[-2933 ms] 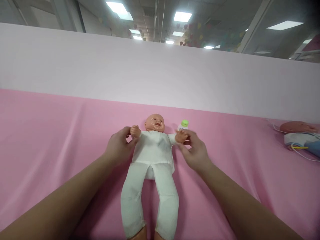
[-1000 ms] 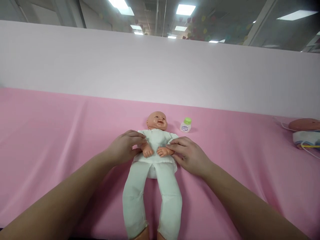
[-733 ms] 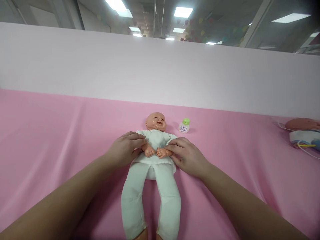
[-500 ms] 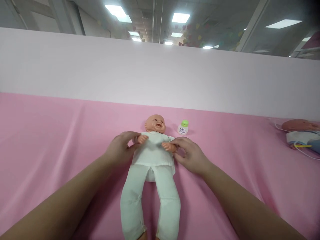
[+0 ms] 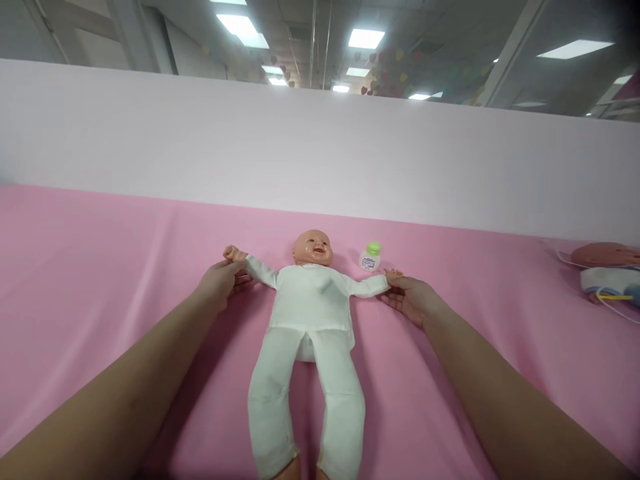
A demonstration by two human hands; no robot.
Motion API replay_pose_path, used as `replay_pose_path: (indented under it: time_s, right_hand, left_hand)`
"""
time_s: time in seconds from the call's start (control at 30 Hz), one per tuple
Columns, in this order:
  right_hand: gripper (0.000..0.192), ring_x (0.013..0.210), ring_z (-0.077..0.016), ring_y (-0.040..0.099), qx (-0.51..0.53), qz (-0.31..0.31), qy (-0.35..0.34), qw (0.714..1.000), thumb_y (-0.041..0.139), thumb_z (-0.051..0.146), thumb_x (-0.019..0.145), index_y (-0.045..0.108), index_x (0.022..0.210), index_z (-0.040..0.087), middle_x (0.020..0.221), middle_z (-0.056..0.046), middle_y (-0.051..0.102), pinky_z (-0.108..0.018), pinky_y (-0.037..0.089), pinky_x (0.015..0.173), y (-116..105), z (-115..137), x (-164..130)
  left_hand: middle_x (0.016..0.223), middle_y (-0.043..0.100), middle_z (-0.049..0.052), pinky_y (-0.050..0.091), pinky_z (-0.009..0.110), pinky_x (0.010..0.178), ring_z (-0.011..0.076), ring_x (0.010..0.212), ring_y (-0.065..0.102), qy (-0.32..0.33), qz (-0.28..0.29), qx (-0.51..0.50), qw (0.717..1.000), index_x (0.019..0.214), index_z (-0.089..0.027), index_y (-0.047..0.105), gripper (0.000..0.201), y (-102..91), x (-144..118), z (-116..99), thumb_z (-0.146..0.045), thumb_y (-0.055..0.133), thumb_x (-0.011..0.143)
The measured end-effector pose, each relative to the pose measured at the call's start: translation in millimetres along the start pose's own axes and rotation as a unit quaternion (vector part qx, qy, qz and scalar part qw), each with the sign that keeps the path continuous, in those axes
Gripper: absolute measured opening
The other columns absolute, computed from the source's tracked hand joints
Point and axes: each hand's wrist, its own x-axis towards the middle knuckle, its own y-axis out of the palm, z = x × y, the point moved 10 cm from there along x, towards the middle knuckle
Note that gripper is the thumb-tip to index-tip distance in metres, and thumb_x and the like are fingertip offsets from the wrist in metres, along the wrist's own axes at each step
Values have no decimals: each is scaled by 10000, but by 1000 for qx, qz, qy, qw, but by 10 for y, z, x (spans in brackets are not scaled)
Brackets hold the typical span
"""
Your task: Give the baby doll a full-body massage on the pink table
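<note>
A baby doll [image 5: 313,300] in white cloth lies on its back, head away from me, its arms stretched out to both sides. My left hand [image 5: 221,283] is closed on the doll's wrist at the left, thumb on top and fingers underneath. On the other side my right hand [image 5: 413,297] pinches the doll's other wrist between thumb and fingers. Part of each doll hand shows beyond my fingers. The doll's feet are cut off at the lower edge of the view.
A small clear bottle with a green cap [image 5: 371,257] stands just beyond my right hand. Another doll [image 5: 607,255], with white and blue cloth and a thin tube, lies at the far right. Pink sheeting [image 5: 125,267] covers the surface up to a white wall [image 5: 320,153].
Both doll arms have swung from over the chest out to the sides, my hands moving apart with them. My grip on each wrist has stayed.
</note>
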Motion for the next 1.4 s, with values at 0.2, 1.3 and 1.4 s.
replay_pose_path:
  time_s: [0.2,1.3,1.4]
  right_hand:
    - [394,1046,-276,762,22,-25,-113,993,824,349,797,676,1136,214,1209,-109,751,-476,649,972,280,394,-322]
    - [411,1067,-277,737,-200,-56,-176,962,780,390,848,634,1209,259,1184,-68,757,-449,631,933,427,494,-498]
    - [338,1014,-267,755,-104,-80,-82,988,794,366,841,661,1125,238,1146,-86,762,-397,665,864,181,278,-258]
  left_hand:
    - [1117,756,85,605,406,942,249,1044,740,137,44,20,989,1029,-202,683,299,183,-270,-318,-417,772,841]
    - [1148,787,34,587,390,901,291,1059,735,242,19,230,942,1083,-272,744,307,399,-569,-456,-480,714,860]
    - [1091,775,85,609,403,881,290,1053,739,146,18,76,986,976,-209,717,305,267,-371,-304,-482,747,842]
